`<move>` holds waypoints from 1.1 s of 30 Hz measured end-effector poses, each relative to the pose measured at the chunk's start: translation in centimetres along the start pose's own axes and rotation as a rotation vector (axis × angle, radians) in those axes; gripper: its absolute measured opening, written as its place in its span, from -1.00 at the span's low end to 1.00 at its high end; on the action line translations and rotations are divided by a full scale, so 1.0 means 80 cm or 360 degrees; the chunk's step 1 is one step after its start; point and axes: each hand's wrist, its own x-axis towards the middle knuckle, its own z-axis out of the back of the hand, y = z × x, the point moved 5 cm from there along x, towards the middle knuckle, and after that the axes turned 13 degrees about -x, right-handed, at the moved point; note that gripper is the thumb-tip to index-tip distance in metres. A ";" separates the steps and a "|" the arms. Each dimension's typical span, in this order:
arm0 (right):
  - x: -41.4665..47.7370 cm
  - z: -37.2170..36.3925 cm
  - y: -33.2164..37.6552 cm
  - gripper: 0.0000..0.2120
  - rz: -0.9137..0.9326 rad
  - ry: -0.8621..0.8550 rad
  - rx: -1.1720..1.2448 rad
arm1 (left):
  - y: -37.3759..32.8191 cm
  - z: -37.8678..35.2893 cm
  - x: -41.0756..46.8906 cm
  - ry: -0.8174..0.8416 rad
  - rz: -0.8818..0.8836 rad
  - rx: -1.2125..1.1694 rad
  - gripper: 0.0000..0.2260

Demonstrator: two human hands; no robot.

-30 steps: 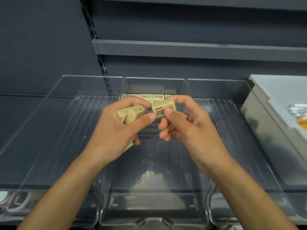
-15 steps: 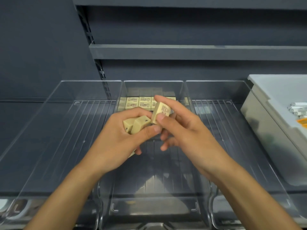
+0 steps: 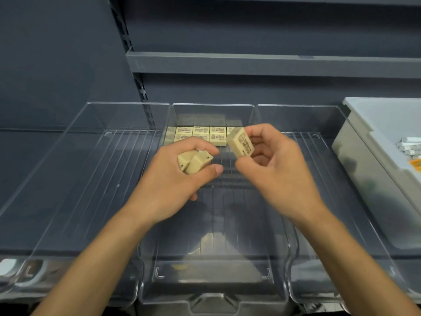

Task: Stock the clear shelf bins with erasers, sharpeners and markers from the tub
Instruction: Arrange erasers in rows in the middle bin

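Note:
Both of my hands hover over the middle clear bin (image 3: 211, 290). My left hand (image 3: 173, 183) is closed around a small clutch of beige erasers (image 3: 194, 161). Between the thumb and fingers of my right hand (image 3: 275, 172) sits a single beige eraser (image 3: 241, 142), tilted, with its printed face toward me. Several more erasers (image 3: 200, 135) lie in neat rows flat against the back wall of the middle bin. The grey tub (image 3: 373, 160) stands at the right with white markers (image 3: 409, 145) showing inside it.
A clear bin (image 3: 68, 179) on the left and another clear bin (image 3: 323, 142) on the right flank the middle one, each with nothing seen inside. A dark grey shelf (image 3: 273, 62) runs overhead, fixed to a slotted upright (image 3: 142, 90).
My right hand has drawn its single eraser away from the left hand's bunch, up and to the right, and turned it. The left hand has barely shifted.

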 end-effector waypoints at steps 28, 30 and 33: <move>0.152 -0.054 -0.037 -0.96 0.0493 0.0729 -0.2919 | 0.001 0.005 -0.002 -0.0044 0.0001 0.0095 -0.86; 0.151 -0.054 -0.038 -0.96 0.0578 0.0683 -0.2915 | 0.002 0.005 -0.002 -0.0039 0.0007 0.0121 -0.86; 0.151 -0.051 -0.037 -0.88 0.0661 0.0616 -0.2836 | 0.003 0.003 0.000 -0.0029 0.0017 0.0158 -0.86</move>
